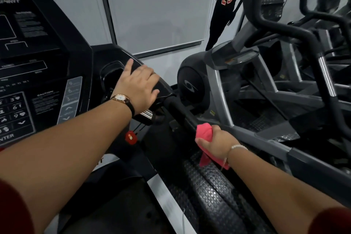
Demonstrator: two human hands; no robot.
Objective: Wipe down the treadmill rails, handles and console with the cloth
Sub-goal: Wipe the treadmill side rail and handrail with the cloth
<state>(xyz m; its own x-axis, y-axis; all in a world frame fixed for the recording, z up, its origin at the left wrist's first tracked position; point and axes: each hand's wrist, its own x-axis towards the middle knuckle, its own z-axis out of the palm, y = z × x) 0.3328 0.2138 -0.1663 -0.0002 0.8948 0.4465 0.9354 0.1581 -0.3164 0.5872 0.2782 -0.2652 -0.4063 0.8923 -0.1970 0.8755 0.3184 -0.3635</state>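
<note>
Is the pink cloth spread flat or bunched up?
Bunched: the cloth is wadded in the right hand around the handrail, one end hanging loose below.

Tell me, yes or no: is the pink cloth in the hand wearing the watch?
No. The left hand, the one with the watch, rests bare on the console's edge; the right hand grips the pink cloth.

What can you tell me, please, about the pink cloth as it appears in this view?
The pink cloth is a bright pink, soft-looking fabric, bunched up in the right hand. One wad sticks out above the fist and presses on the black right handrail of the treadmill; a looser tail hangs below the hand over the studded black side strip. The fingers hide its middle. No print or stain is discernible. The left hand does not touch it.
</note>
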